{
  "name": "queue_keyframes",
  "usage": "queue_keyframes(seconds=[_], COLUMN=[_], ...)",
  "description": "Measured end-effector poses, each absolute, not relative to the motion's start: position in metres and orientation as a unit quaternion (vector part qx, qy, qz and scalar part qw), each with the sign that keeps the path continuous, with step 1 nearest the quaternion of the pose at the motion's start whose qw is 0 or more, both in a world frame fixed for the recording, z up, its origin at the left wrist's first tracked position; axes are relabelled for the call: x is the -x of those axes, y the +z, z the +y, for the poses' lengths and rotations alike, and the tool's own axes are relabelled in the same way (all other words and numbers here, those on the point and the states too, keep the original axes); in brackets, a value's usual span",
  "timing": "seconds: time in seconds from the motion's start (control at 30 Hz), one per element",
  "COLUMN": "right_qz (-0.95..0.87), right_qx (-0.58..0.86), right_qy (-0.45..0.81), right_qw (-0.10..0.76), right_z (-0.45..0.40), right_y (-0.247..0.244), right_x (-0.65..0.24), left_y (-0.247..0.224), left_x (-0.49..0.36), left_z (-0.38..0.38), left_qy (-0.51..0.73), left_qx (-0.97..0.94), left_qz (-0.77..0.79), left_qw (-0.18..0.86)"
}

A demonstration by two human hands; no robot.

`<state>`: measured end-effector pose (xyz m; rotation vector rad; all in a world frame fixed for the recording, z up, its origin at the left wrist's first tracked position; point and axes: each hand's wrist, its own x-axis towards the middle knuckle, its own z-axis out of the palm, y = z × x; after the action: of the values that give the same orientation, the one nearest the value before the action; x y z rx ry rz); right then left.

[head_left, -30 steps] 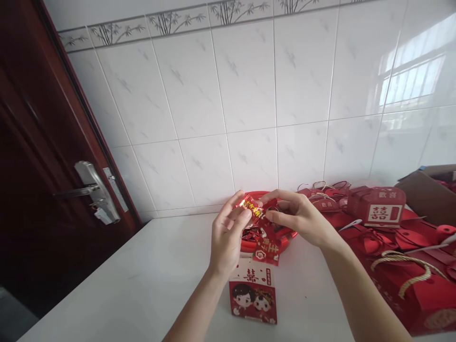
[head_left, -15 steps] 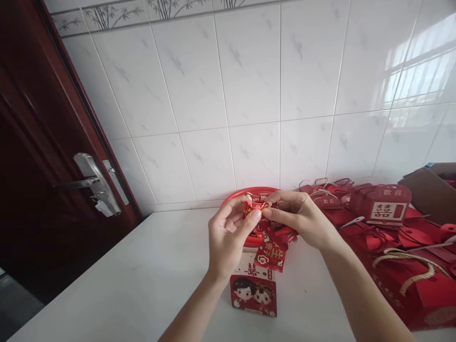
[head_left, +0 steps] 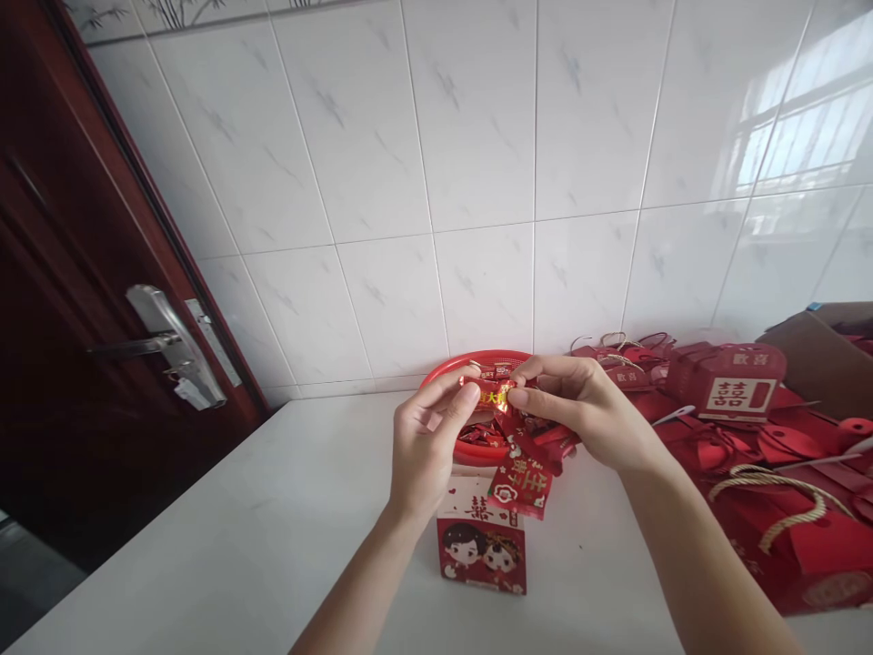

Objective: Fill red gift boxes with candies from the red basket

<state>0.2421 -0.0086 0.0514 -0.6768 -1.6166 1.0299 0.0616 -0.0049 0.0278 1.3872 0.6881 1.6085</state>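
A small red candy packet [head_left: 492, 397] with yellow lettering is stretched between both hands, above a red plastic basket [head_left: 446, 371] of wrapped sweets. My left hand [head_left: 428, 437] pinches its left end between thumb and fingers. On the other end, the thumb and fingers of my right hand [head_left: 579, 400] are closed. Below my right hand hangs or rests a larger red packet [head_left: 522, 487] with gold characters; its support is unclear. A red and white card box [head_left: 483, 553] showing two cartoon faces sits on the white table nearer to me.
Many red gift boxes [head_left: 740, 382] with rope handles are piled at the right, beside a brown carton [head_left: 811, 359]. A white tiled wall [head_left: 484, 136] stands behind the table [head_left: 259, 528]. At the left is a dark wooden door [head_left: 68, 273].
The small packet has been turned and spread flatter, so its yellow lettering now shows. Both hands still grip it, and the camera view has shifted slightly.
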Motion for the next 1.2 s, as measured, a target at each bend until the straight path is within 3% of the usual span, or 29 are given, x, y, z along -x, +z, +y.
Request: queue_keyframes(seconds=[0.73,1.2], right_qz=[-0.641,-0.666], right_qx=[0.285,0.296], right_qy=[0.519,0.485], right_qw=[0.489,0.483], right_z=[0.005,0.004], right_y=[0.046,0.045], right_x=[-0.247,-0.246], left_y=[0.035,0.03], left_x=[-0.053,-0.054], left_z=[-0.006,-0.004], left_qy=[0.589,0.627], left_qx=[-0.574,-0.58], left_qz=[0.358,0.386], left_qw=[0.443,0.347])
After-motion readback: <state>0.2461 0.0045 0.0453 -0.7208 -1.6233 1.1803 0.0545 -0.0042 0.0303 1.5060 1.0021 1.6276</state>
